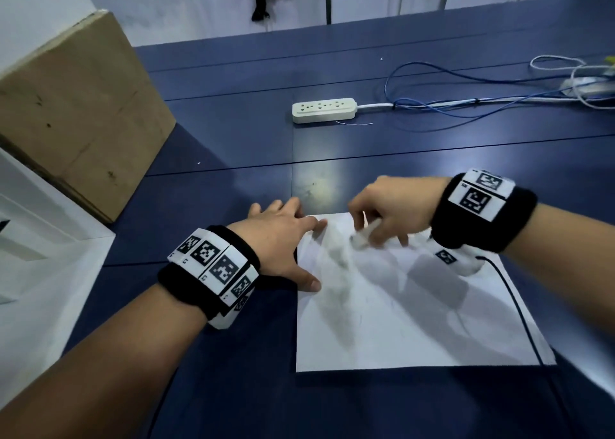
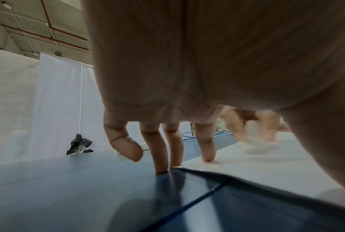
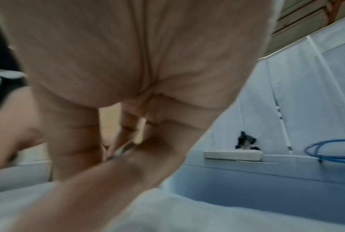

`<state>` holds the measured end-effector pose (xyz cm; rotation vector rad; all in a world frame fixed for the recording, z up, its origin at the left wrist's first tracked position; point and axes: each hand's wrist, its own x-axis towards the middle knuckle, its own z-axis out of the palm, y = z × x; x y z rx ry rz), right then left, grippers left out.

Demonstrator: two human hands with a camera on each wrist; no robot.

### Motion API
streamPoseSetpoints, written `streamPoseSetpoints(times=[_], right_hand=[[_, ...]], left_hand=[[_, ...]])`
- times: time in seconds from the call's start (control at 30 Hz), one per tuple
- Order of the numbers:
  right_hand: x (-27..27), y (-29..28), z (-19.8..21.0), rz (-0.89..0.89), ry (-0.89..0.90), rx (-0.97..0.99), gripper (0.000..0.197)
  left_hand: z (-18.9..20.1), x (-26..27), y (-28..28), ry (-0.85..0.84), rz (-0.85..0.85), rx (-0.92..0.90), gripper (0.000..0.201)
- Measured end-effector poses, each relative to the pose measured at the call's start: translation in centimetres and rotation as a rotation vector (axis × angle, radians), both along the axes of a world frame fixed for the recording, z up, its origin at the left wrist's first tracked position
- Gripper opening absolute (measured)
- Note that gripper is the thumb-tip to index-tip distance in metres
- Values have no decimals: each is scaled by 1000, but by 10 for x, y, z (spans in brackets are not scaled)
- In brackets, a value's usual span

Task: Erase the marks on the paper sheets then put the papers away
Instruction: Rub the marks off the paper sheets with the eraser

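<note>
A white paper sheet (image 1: 416, 322) lies flat on the blue table, with faint grey marks near its middle. My left hand (image 1: 299, 245) rests at the sheet's far left corner, fingers spread and straight; the index fingertip (image 2: 207, 158) presses on the paper (image 2: 267, 169) and the others touch the table. My right hand (image 1: 376, 232) hovers over the sheet's far edge and pinches a small white eraser (image 1: 361, 238), blurred by motion, against the paper. In the left wrist view the eraser (image 2: 257, 148) touches the sheet. In the right wrist view the fingers hide most of the eraser (image 3: 124, 149).
A cardboard box (image 1: 76, 112) stands at the far left beside a white unit (image 1: 40, 255). A white power strip (image 1: 324, 109) and loose blue cables (image 1: 466, 102) lie further back. A thin black wire (image 1: 519, 312) runs from my right wrist over the paper's right side.
</note>
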<state>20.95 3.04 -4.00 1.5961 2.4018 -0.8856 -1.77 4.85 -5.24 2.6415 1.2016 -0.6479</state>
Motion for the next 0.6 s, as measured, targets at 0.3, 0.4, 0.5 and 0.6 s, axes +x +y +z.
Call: streamPoseSetpoints(times=[0.3,0.4,0.5,0.6], right_hand=[[-1,-22,0,72,78,-169,13],[2,-8,-1,-10,28,-4,11],[10,8,-2,-144,-3,177,14],[12,-3,-3,-69,68,56,11]], left_hand=[[1,0,-1,3,13,-18,109],[1,0,0,-3,13,-15,108],[1,0,-1,-5,19,-21,109],[1,0,-1,-3,21,-18,109]])
